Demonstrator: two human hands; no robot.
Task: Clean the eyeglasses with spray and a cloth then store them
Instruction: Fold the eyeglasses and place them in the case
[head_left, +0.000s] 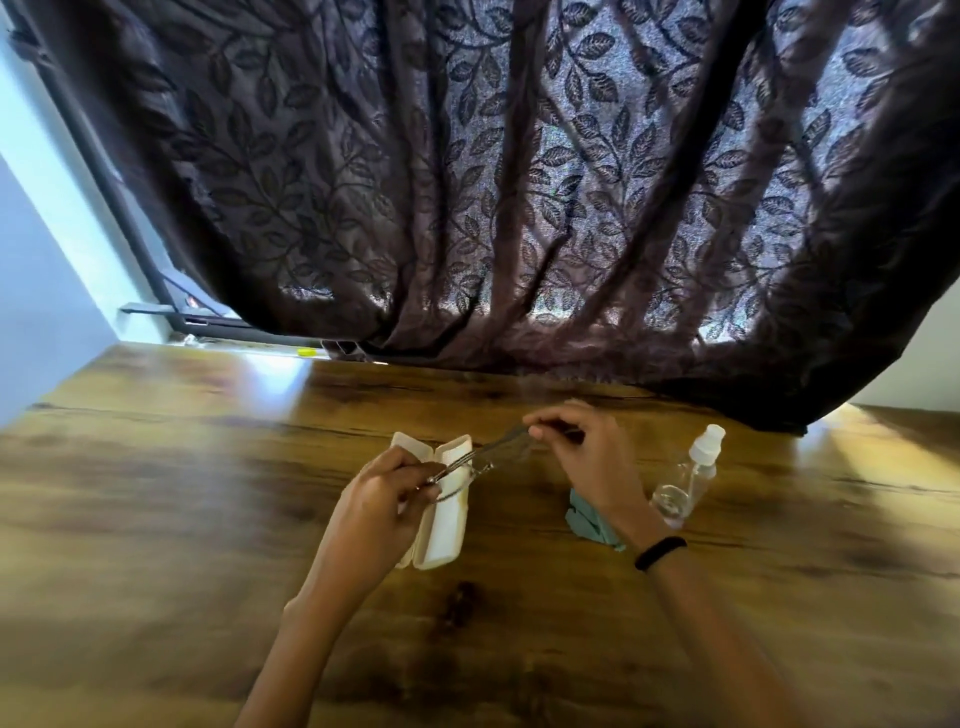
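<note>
Left hand (382, 499) and right hand (576, 447) each pinch eyeglasses (467, 465), thin metal frame, blurred, probably folded, above open cream case (441, 535).

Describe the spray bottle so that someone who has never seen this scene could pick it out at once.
Find the wooden table below the dark leaf-patterned curtain. Right of the right hand, which holds the eyeglasses, and past the teal cloth, is the spray bottle. It alone is clear plastic with a white nozzle cap, unlike the cream case.
</note>
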